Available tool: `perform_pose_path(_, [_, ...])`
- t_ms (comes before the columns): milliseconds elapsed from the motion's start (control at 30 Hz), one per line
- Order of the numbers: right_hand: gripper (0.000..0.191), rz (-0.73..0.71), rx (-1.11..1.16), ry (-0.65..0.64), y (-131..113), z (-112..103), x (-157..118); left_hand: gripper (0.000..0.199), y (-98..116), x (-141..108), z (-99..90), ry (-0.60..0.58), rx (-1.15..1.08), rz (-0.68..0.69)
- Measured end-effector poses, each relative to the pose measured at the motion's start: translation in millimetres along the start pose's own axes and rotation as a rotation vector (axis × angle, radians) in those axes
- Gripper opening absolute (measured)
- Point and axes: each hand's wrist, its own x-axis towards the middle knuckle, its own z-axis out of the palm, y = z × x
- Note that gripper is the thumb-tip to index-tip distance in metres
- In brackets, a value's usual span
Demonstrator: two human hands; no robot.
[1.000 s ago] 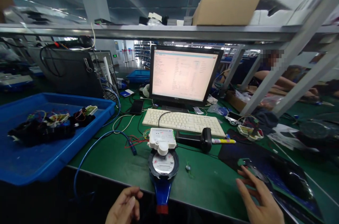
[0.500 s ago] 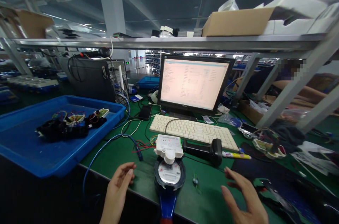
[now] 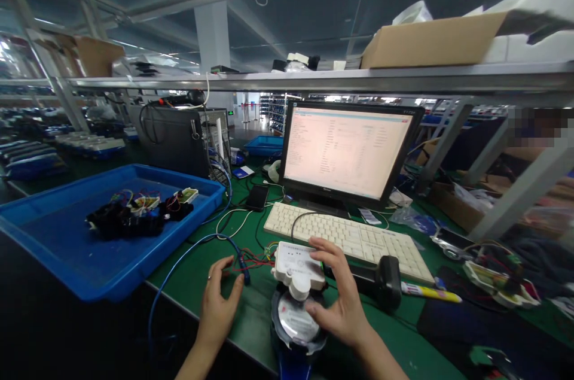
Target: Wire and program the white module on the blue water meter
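A blue water meter (image 3: 293, 326) with a round glass dial lies on the green bench at the front edge. A white module (image 3: 296, 263) sits on its far end. My right hand (image 3: 339, 296) rests over the dial's right side, fingers spread and touching the white module and the dial rim. My left hand (image 3: 219, 302) hovers open just left of the meter, fingertips near red wires (image 3: 255, 260) and a blue cable (image 3: 188, 254).
A blue tray (image 3: 58, 248) with black wired parts stands at the left. A white keyboard (image 3: 345, 239), a lit monitor (image 3: 347, 149), a black scanner (image 3: 381, 281) and a marker (image 3: 428, 292) lie behind and right. Another person sits at far right.
My right hand moved left from the open bench onto the meter's dial and white module. My left hand rose and came closer to the meter. The view tilted up and rightward.
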Motion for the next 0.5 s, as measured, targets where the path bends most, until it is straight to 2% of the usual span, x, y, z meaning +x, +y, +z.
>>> perform_pose_path(133, [0.054,0.038,-0.013,-0.084,-3,0,-2,0.032,-6,-1,0.9,0.019,0.082,0.061])
perform_pose_path(267, [0.040,0.064,-0.032,-0.154,-3,-3,-1,0.033,-17,-2,2.8,0.036,0.181,0.114])
perform_pose_path(367, [0.035,0.080,-0.032,-0.164,-2,-3,-1,0.031,-21,-2,4.2,0.007,0.201,0.118])
perform_pose_path(500, [0.030,0.062,-0.057,-0.150,-3,-2,1,0.029,-16,-1,5.0,-0.024,0.196,0.099])
